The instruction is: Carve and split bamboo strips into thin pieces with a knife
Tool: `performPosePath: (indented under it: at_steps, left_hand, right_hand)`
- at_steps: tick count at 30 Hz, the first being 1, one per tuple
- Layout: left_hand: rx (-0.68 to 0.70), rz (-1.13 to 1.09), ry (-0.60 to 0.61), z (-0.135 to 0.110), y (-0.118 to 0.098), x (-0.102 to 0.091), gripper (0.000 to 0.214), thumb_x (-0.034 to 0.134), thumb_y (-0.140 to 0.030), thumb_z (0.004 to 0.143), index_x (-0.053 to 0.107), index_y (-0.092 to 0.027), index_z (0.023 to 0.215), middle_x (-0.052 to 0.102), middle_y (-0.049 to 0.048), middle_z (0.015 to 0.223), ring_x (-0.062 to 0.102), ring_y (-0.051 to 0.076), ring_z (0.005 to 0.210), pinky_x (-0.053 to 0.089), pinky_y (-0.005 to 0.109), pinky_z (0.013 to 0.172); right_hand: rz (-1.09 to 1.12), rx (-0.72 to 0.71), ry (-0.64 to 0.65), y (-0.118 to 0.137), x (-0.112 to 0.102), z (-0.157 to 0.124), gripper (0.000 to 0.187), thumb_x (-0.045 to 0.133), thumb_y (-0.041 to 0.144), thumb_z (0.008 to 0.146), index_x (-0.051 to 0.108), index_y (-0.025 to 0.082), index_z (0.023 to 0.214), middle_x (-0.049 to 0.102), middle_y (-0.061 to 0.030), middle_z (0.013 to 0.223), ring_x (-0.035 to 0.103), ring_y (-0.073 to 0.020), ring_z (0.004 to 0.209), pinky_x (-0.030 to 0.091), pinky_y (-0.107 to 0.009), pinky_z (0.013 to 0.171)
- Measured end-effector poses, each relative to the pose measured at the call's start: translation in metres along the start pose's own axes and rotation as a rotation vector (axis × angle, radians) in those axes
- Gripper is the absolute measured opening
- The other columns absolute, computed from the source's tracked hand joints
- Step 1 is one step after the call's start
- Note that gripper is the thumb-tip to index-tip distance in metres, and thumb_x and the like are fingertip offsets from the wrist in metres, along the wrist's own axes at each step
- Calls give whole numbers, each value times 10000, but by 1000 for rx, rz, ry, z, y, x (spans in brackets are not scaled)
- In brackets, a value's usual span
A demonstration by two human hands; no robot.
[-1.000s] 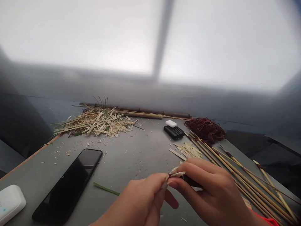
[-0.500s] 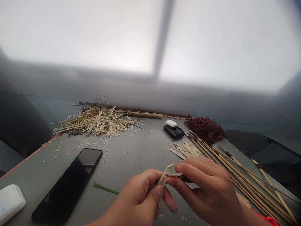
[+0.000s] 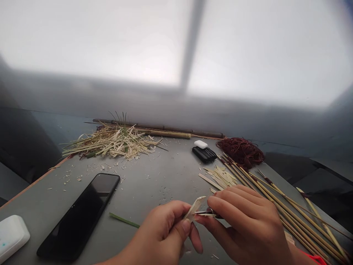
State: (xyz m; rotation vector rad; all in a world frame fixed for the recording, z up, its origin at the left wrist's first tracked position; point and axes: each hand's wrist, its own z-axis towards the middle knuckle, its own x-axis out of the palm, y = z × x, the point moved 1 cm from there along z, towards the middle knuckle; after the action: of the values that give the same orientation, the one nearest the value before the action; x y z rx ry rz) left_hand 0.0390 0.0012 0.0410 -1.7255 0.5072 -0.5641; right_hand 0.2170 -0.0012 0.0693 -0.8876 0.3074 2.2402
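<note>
Arrangement on a grey desk (image 3: 37, 208), left to right. One white rounded device (image 3: 13, 235) is cut off by the left border; beside it lies one black phone (image 3: 79, 217), whole, its screen dark. Farther back stands one heap of shavings (image 3: 118, 143), its strands too tangled to count. It covers part of two poles along the rear, one dark pole (image 3: 204, 134) and one yellowish pole (image 3: 173, 134). One green strip (image 3: 124, 220) runs out of sight behind the left hand (image 3: 167, 228). The left grip is pinched, thumb against fingers, on one pale strip (image 3: 194, 207), held up off the desk at front centre: cream, flat and narrow, its upper tip bent rightward, its lower end concealed by the thumb. Close against it is one bladed tool (image 3: 205, 212), mostly covered by fingers; whether blade and strip touch cannot be told. The right hand (image 3: 249, 222) has its grip closed around this tool. Behind lie one black case (image 3: 204, 155) bearing one white piece (image 3: 200, 144), a group of pale slips (image 3: 220, 176), overlapping and uncounted, one tangle of dark red cord (image 3: 239, 151), and several bound rods (image 3: 275, 195), partly hidden by the right hand.
</note>
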Motion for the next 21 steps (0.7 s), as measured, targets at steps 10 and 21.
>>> performPosePath:
  at_steps: [10, 21]
  left_hand:
    - [-68, -128, 43, -1, -2, -1, 230, 535, -380, 864, 569, -153, 843, 492, -63, 630, 246, 36, 411, 201, 205, 421]
    - [-121, -378, 19, 7, 10, 0, 327, 662, -395, 779, 573, -149, 975, 620, -25, 675, 379, 19, 397, 276, 149, 391]
  right_hand:
    - [-41, -74, 8, 3, -6, -3, 153, 636, 269, 873, 589, 195, 747, 565, 23, 536, 502, -122, 478, 372, -293, 530]
    - [-57, -152, 47, 6, -14, -2, 117, 621, 264, 890, 611, 177, 812, 614, 1, 582, 563, -139, 532, 437, -302, 550]
